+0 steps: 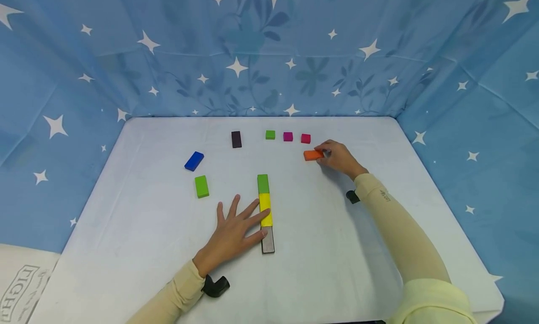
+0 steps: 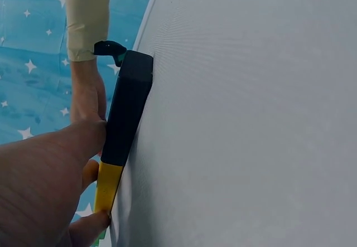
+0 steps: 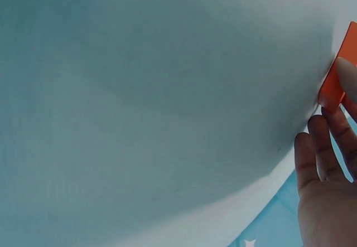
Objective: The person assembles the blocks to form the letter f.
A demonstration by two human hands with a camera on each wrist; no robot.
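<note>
My right hand (image 1: 340, 159) pinches an orange block (image 1: 310, 155) at its right end, between thumb and fingers. In the right wrist view the thumb lies against the orange block (image 3: 341, 71), low over the white surface. My left hand (image 1: 229, 235) lies with spread fingers beside a straight row of blocks. That row runs from a green block (image 1: 263, 183) through a yellow block (image 1: 267, 217) to a grey block (image 1: 267, 242) nearest me. The left thumb rests at the grey block's edge and the forefinger on the yellow block. The left wrist view shows the grey block's dark side (image 2: 127, 107).
Left of the row lie a light green block (image 1: 201, 187), a blue block (image 1: 194, 161) and a dark brown block (image 1: 236, 140). At the back stand small green (image 1: 270, 135), magenta (image 1: 288, 136) and red (image 1: 305, 138) cubes. Blue starry curtain (image 1: 269, 81) borders the white table (image 1: 139, 249).
</note>
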